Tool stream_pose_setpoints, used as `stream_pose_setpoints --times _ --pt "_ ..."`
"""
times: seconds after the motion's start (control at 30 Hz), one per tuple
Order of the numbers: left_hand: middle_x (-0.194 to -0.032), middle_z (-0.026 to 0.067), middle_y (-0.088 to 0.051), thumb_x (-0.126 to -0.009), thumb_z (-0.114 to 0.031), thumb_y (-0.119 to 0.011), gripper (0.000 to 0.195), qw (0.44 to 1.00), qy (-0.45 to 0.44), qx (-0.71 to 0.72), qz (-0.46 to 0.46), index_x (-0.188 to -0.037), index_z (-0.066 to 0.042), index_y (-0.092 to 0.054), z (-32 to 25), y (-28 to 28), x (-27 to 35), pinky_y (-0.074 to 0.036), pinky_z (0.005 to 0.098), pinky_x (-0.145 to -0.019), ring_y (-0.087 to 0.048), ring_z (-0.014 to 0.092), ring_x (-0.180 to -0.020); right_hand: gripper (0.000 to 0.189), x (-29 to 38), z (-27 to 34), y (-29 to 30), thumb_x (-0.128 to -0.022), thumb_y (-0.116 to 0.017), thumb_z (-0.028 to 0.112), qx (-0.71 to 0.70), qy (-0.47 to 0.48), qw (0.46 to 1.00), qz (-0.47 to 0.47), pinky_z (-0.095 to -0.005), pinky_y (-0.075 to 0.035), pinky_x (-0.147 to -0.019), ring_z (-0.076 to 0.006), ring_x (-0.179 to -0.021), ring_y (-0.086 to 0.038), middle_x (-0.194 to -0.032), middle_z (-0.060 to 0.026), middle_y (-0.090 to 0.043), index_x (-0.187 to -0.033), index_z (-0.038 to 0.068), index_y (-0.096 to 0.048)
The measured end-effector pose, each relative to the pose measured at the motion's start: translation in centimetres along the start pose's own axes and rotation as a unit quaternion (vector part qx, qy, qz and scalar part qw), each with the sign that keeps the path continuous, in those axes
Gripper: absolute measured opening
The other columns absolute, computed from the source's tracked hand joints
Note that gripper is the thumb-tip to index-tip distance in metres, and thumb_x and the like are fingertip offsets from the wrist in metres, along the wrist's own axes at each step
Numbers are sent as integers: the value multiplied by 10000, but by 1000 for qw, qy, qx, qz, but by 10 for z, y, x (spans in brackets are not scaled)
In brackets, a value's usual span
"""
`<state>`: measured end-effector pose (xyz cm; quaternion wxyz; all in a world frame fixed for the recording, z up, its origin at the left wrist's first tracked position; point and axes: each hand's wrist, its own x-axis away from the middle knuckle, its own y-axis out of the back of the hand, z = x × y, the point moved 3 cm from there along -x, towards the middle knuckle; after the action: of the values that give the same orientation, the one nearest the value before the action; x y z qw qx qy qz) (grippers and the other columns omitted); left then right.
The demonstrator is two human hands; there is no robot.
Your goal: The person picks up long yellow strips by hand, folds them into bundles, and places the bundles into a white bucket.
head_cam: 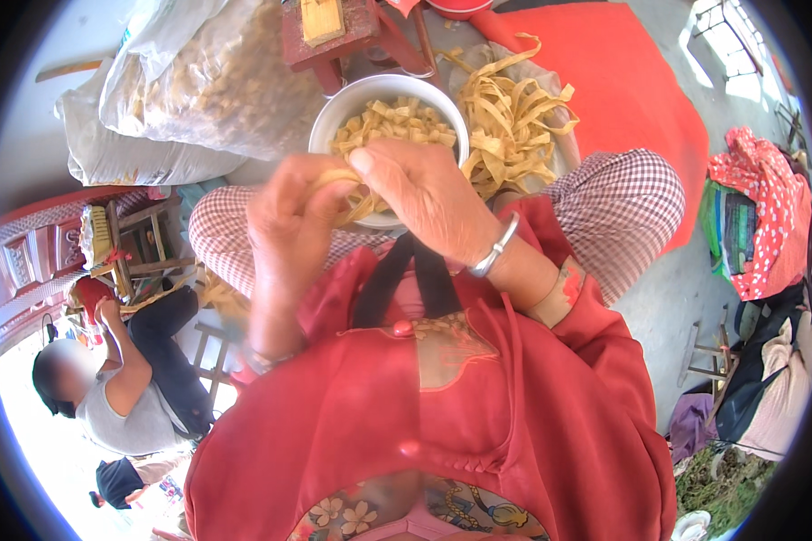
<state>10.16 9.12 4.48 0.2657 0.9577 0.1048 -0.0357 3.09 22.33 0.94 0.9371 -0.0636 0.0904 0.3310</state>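
My left hand is closed around a pale yellow flat strip, which bends between its thumb and fingers. Against it, at the strip's end, are the thumb and fingertips of my right hand, with a silver bangle on the wrist. Both hands are above the near rim of a white metal basin, which holds many short folded yellow pieces. To the basin's right lies a loose tangle of long yellow strips on a cloth.
Large clear plastic bags of pale pieces stand at the upper left. A red wooden stool bearing a yellow block is beyond the basin. A red mat spreads right. At the left another person sits beside wooden frames.
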Motion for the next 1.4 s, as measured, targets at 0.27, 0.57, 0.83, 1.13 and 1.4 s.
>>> stream_pose_setpoints --times 0.27,0.57,0.83,1.13,1.4 --pt "-985 144 -613 -865 -122 -593 384 840 64 532 90 -1194 46 -488 1 -11 3 -505 283 -730 -622 196 -819 275 11 10 -3 -910 -539 287 -15 89 995 -49 -298 -434 -557 -206 -604 -566 -657 -83 -572 -833 24 -544" --pt "-1142 137 -541 -822 -47 -591 419 988 -100 42 110 -1233 -16 -517 2 -17 0 -406 313 -906 -515 224 -1065 251 21 -13 9 -925 -518 253 -46 -14 999 13 -279 -434 -585 -146 -632 -549 -708 -89 -573 -871 12 -563" --pt "-1175 138 -522 -919 -172 -514 364 983 13 138 117 -1235 6 -495 13 -33 -4 -445 302 -859 -546 242 -1019 277 24 -32 1 -938 -499 245 -128 -42 989 -63 -265 -458 -658 -144 -719 -573 -825 -69 -602 -1087 16 -455" --pt "-975 145 -562 -934 -334 -463 437 757 236 582 178 -1118 58 -523 33 -53 4 -510 351 -740 -551 186 -786 263 40 -44 23 -910 -547 221 -70 -91 992 -59 -227 -436 -633 -77 -701 -531 -859 -53 -609 -1059 14 -484" --pt "-991 131 -484 -963 -324 -402 430 723 221 647 105 -1045 78 -530 51 -27 -3 -499 380 -704 -462 134 -683 196 70 -53 70 -861 -620 194 96 -148 978 -114 -211 -401 -579 -51 -633 -480 -674 9 -566 -818 4 -604"
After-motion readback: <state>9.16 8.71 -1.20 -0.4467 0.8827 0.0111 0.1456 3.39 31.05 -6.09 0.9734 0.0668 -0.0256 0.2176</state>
